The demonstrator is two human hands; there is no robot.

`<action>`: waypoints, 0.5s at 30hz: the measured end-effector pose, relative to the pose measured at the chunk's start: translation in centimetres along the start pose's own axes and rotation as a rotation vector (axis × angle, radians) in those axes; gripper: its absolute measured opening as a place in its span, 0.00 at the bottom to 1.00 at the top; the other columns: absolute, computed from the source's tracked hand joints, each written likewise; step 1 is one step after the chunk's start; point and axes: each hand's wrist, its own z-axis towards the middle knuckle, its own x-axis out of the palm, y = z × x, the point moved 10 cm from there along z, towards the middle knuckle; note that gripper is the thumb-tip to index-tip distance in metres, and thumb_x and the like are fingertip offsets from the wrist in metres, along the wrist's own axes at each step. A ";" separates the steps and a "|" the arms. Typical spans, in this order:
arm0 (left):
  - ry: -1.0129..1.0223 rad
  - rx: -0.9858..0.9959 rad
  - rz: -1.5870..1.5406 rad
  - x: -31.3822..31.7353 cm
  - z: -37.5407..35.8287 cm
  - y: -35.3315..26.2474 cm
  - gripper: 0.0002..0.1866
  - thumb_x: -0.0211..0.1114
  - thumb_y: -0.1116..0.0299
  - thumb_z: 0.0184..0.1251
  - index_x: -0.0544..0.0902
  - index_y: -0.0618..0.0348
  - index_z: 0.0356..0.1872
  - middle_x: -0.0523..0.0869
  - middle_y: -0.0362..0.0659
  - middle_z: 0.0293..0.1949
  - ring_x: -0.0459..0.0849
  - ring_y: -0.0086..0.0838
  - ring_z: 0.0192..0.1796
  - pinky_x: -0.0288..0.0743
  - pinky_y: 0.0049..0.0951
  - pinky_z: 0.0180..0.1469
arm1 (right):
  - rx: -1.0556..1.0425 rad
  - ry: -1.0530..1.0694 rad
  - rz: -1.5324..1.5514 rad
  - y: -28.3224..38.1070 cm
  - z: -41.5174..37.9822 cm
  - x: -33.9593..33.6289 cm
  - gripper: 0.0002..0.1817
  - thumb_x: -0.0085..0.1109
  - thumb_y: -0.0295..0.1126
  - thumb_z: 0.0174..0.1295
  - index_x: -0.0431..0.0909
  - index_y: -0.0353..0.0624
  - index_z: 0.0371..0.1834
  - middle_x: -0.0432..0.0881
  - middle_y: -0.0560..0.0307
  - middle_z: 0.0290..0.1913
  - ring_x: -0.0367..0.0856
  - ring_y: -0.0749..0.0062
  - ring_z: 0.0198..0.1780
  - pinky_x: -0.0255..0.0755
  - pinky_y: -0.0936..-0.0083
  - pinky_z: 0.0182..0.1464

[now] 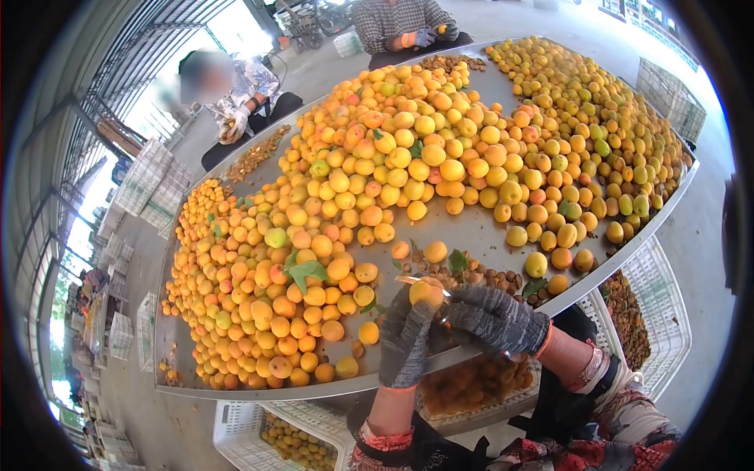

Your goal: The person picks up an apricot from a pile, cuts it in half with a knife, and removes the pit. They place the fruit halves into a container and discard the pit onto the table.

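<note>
My left hand (405, 339), in a grey knit glove, is closed around an orange apricot (426, 293) just above the near edge of the metal table. Against that fruit my right hand (496, 319), gloved the same way, grips a small knife (446, 295); a thin strip of its shiny metal shows, and the rest is hidden by the fingers. Brown apricot pits (503, 281) lie just beyond the right hand. A green leaf (458, 261) rests among loose fruit there.
Apricots (377, 149) are heaped over the metal table (463, 228). White crates of pits (628, 322) and fruit (294, 447) stand below its near edge. Across the table are two people (243, 102), (400, 27). Stacked crates (149, 180) stand at left.
</note>
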 end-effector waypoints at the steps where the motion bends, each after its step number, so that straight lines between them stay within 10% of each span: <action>1: -0.009 0.026 -0.051 -0.2 0.3 0.4 0.17 0.59 0.63 0.63 0.75 0.62 0.49 0.79 0.38 0.43 0.75 0.20 0.43 0.69 0.21 0.45 | 0.027 0.013 0.014 0.0 0.2 0.0 0.21 0.57 0.26 0.52 0.71 0.36 0.51 0.74 0.48 0.52 0.73 0.55 0.54 0.72 0.65 0.50; 6: -0.014 0.042 -0.218 0.0 0.3 0.6 0.18 0.58 0.61 0.64 0.74 0.62 0.50 0.78 0.39 0.45 0.74 0.21 0.44 0.69 0.21 0.45 | 0.100 0.079 -0.106 1.2 0.7 0.9 0.21 0.54 0.25 0.55 0.70 0.34 0.53 0.74 0.45 0.51 0.74 0.52 0.52 0.71 0.63 0.50; 9: -0.035 -0.041 -0.249 -0.4 0.5 1.6 0.22 0.57 0.58 0.63 0.70 0.60 0.53 0.76 0.39 0.45 0.73 0.23 0.46 0.69 0.23 0.47 | 0.485 0.022 0.358 -0.7 1.0 1.3 0.21 0.54 0.24 0.54 0.69 0.33 0.54 0.73 0.41 0.51 0.74 0.50 0.51 0.70 0.64 0.51; 11: -0.008 -0.054 -0.165 -0.5 0.5 1.5 0.20 0.57 0.61 0.64 0.71 0.61 0.53 0.77 0.39 0.46 0.74 0.21 0.43 0.69 0.21 0.46 | 0.776 -0.145 0.641 -2.6 -0.5 1.7 0.19 0.54 0.24 0.58 0.70 0.37 0.54 0.77 0.48 0.47 0.76 0.64 0.50 0.70 0.70 0.52; 15: -0.008 0.013 -0.102 0.0 0.2 -0.7 0.21 0.57 0.59 0.64 0.71 0.61 0.54 0.77 0.39 0.46 0.73 0.18 0.42 0.69 0.18 0.43 | 0.672 0.087 0.706 -3.0 -0.8 2.7 0.17 0.50 0.25 0.62 0.70 0.37 0.54 0.77 0.49 0.47 0.76 0.70 0.49 0.70 0.73 0.51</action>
